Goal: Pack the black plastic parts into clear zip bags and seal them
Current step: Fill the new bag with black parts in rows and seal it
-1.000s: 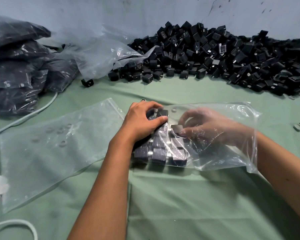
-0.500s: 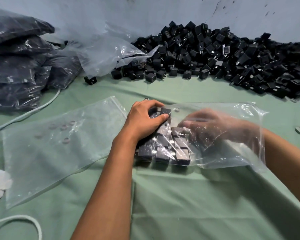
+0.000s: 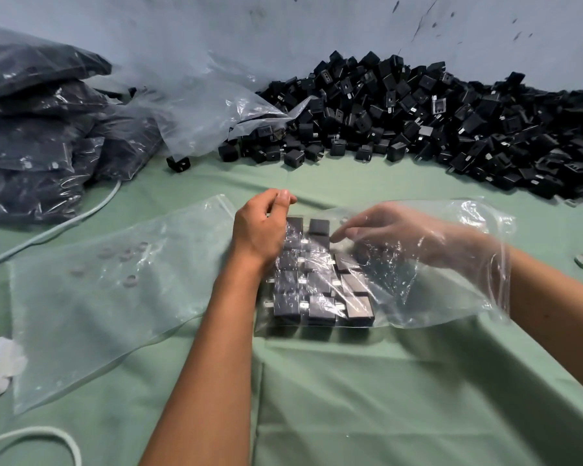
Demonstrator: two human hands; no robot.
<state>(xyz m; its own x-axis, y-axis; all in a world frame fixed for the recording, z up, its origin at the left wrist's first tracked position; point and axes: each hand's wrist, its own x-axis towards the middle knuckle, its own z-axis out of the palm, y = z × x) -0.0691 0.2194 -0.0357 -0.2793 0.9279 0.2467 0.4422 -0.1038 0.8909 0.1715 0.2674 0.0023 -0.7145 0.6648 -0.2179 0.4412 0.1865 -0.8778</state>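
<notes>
My right hand (image 3: pixel 398 235) is inside the clear zip bag (image 3: pixel 451 297), fingers relaxed, touching the black parts (image 3: pixel 317 284). My left hand (image 3: pixel 261 227) pinches the bag's far corner, beside them.

Two bare arms come up from the bottom of the view — no sleeves show on either one. The left hand (image 3: pixel 260 230) wears no glove, no ring and no watch. The right hand (image 3: pixel 394 230) is bare too — it looks a bit foggy, seen through thin clear plastic. The nails are short and plain.
</notes>
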